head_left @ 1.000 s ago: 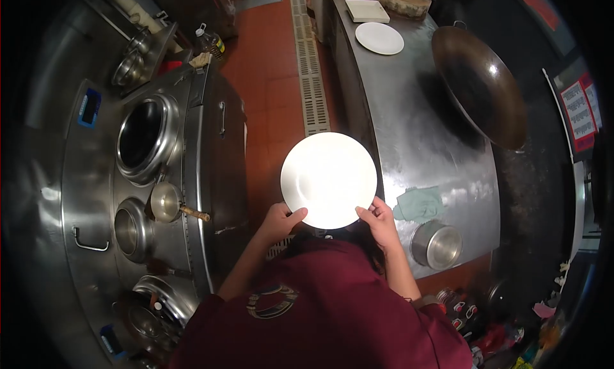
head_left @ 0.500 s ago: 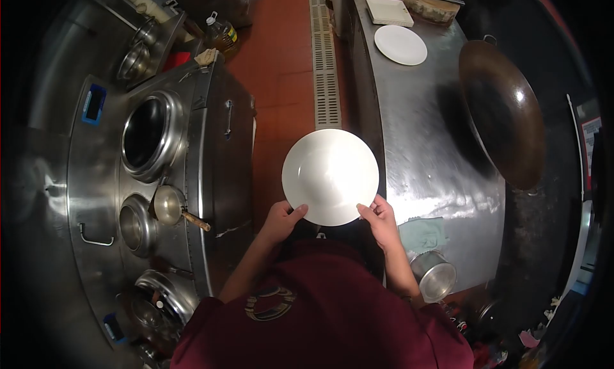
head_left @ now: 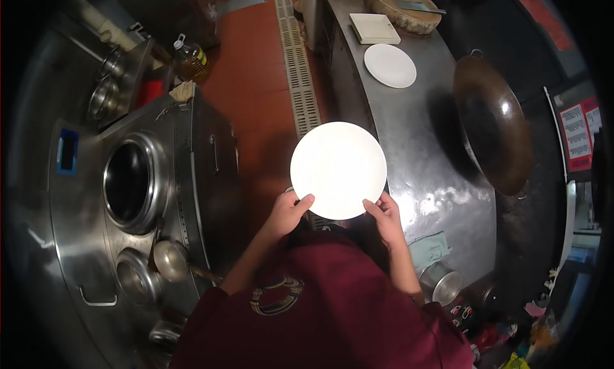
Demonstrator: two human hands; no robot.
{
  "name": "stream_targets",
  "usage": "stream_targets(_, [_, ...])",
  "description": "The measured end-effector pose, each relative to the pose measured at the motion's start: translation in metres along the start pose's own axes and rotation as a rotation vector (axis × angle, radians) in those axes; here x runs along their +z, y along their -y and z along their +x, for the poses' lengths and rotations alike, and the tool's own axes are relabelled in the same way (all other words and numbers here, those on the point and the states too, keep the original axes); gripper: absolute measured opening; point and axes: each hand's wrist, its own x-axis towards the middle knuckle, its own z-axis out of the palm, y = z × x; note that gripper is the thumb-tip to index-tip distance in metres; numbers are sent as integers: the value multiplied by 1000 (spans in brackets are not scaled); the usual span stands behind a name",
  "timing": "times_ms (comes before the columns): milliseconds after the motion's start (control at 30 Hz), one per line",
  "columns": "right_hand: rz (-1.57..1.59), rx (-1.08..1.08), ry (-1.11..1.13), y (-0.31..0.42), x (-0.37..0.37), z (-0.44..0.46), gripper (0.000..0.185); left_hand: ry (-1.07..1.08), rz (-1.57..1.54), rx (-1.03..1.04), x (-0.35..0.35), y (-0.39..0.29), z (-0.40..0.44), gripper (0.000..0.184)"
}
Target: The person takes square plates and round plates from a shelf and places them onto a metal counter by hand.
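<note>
A round white plate (head_left: 339, 169) is held level in front of my body, over the floor between the two counters. My left hand (head_left: 288, 214) grips its lower left rim, thumb on top and fingers beneath. At the lower right rim my right hand (head_left: 384, 217) pinches the plate in the same way. Nothing lies on the plate. A second round white plate (head_left: 390, 66) rests on the steel counter (head_left: 409, 138) at the right, near a stack of square white plates (head_left: 374, 28).
A big wok (head_left: 495, 126) leans against the right wall. A green cloth (head_left: 430, 249) and metal pot (head_left: 441, 283) sit at the counter's near end. On the left are a stove (head_left: 179, 132) with a ladle (head_left: 171, 260) and an oil jug (head_left: 190, 58). A cleaver (head_left: 419, 8) lies on a chopping block (head_left: 400, 7).
My view has turned, so the counters and stove appear shifted and tilted. Both hands still hold the plate, which sits slightly further right and higher in view.
</note>
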Motion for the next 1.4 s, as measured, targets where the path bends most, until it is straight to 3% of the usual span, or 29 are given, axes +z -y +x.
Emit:
stream_targets(367, [-9,-28,-82,17,90,53,22,13,89,178,-100,-14,67,37])
stream_targets(533, [-24,-25,-125,19,110,66,21,120,220,84,-131,-24,83,36])
stream_targets(1033, [31,24,-123,36,107,142,17,138,178,45,-143,-50,155,35])
stream_targets(1267, [90,11,-127,51,86,205,14,97,191,108,-132,-80,221,37])
stream_targets(1400, [146,-19,-164,56,62,236,12,148,237,40,-119,-86,271,37])
